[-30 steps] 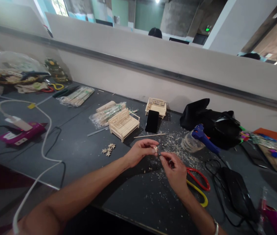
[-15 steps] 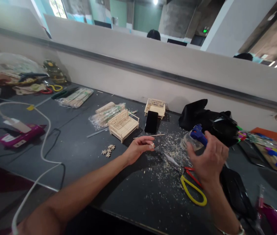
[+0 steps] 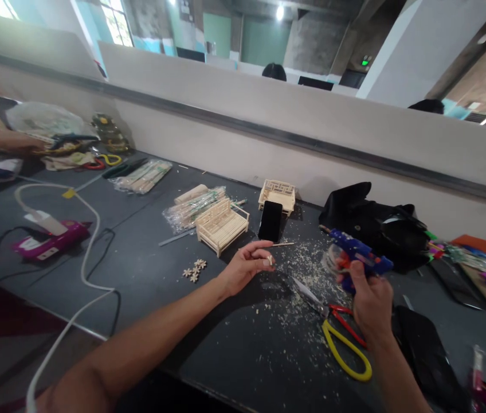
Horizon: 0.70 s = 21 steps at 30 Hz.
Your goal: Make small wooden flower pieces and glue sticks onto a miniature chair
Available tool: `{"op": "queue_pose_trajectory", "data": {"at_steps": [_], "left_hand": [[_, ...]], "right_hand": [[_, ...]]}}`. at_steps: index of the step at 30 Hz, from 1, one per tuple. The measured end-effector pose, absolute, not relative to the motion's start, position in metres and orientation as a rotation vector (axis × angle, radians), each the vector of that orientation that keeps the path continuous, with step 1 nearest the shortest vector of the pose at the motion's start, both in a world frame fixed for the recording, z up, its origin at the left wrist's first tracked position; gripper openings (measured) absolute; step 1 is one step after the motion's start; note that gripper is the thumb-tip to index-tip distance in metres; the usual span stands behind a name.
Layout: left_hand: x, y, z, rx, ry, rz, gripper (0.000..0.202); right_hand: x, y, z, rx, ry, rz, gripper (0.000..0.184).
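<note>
My left hand (image 3: 246, 265) hovers over the dark table (image 3: 148, 269), its fingertips pinched on a tiny pale wooden piece (image 3: 270, 260). My right hand (image 3: 369, 298) is wrapped round the handle of a blue glue gun (image 3: 357, 252), lifted above the table with its nozzle pointing left toward the wooden piece. Under and beside it lie scissors (image 3: 333, 327) with red and yellow handles, amid wood shavings. Small wooden flower shapes (image 3: 195, 269) lie left of my left hand.
A small wooden bench (image 3: 221, 225), a black phone (image 3: 270, 221) leaning on a wooden tray (image 3: 277, 195), bagged sticks (image 3: 191, 206), a black bag (image 3: 376, 226), a pink device (image 3: 47, 244) with white cable. Another person's hand (image 3: 6, 143) at far left.
My right hand left the wooden piece, reached right to the blue glue gun, gripped it and lifted it. My left hand kept the piece in place.
</note>
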State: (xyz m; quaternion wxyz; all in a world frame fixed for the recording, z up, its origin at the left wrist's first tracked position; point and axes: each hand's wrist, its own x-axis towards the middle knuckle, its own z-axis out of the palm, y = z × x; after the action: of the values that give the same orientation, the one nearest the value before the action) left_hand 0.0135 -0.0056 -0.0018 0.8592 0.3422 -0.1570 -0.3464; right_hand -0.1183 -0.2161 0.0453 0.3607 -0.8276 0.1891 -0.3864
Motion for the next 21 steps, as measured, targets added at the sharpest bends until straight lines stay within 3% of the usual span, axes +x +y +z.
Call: {"op": "queue_pose_trajectory", "data": {"at_steps": [5, 21], "left_hand": [[0.014, -0.005, -0.002, 0.728, -0.331, -0.720, 0.044], [0.014, -0.003, 0.001, 0.695, -0.310, -0.749, 0.045]], "right_hand": [[-0.121, -0.187, 0.038, -2.012, 0.262, -0.643, 0.051], [-0.118, -0.175, 0.042, -2.299, 0.117, -0.786, 0.044]]}}
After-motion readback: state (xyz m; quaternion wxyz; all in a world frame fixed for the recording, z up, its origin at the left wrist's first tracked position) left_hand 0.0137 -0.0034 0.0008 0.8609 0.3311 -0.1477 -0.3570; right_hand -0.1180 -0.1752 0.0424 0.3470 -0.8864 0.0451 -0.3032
